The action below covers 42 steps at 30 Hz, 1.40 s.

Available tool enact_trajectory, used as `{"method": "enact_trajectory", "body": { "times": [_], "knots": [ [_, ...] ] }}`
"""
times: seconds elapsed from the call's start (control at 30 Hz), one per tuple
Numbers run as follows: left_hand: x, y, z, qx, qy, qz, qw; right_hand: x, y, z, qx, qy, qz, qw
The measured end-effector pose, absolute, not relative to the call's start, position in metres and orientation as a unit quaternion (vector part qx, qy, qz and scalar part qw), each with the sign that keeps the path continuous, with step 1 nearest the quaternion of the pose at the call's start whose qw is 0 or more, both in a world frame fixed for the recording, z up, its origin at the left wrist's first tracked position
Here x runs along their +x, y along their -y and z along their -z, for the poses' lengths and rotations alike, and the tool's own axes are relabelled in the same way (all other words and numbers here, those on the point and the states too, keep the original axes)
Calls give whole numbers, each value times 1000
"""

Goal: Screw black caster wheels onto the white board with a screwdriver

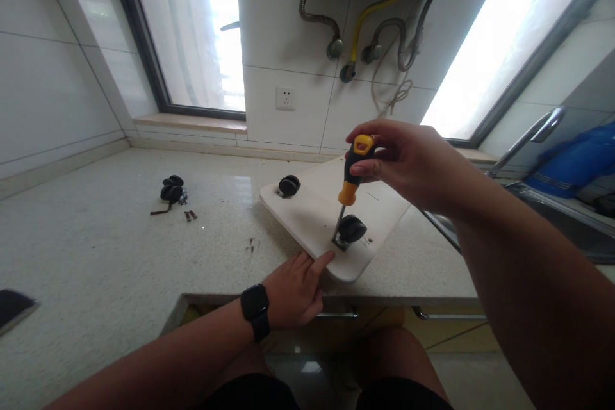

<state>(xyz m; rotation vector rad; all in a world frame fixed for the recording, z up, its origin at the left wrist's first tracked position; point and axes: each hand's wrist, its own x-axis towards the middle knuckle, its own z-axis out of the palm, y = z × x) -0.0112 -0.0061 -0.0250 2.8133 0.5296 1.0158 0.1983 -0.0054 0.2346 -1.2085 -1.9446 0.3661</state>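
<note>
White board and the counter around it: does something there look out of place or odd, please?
Slightly: small dark bits lie loose on the counter, left of the white board and apart from the screws near the loose black casters. They are too small to identify. I see no spill.

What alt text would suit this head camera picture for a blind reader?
The right hand holds a yellow-black screwdriver at the base of a black caster on a white board, while the left hand touches the board's near edge. A second caster stands on the board; loose casters and screws lie on the counter at left.
</note>
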Motion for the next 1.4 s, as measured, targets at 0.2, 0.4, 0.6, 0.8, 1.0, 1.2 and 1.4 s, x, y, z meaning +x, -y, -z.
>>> {"method": "enact_trajectory", "body": {
  "times": [0.2,0.4,0.6,0.8,1.0,1.2,1.4],
  "knots": [
    [-12,6,25,926,-177,-328,57,190,8,-236,-518,752,-104,394],
    [-11,6,21,924,-189,-328,52,189,8,-237,-533,766,-51,355],
    [-11,6,20,923,-183,-334,48,197,7,-238,-414,803,-247,350],
    [-11,6,22,927,-187,-319,64,187,7,-229,-454,740,-232,438],
    [-11,5,23,929,-193,-310,64,180,7,-222,-479,729,-151,465],
    [-11,5,24,928,-190,-316,57,182,7,-217,-525,709,-73,465],
    [-11,4,25,925,-194,-322,58,177,25,-225,-443,759,-33,477]
  ]
}}
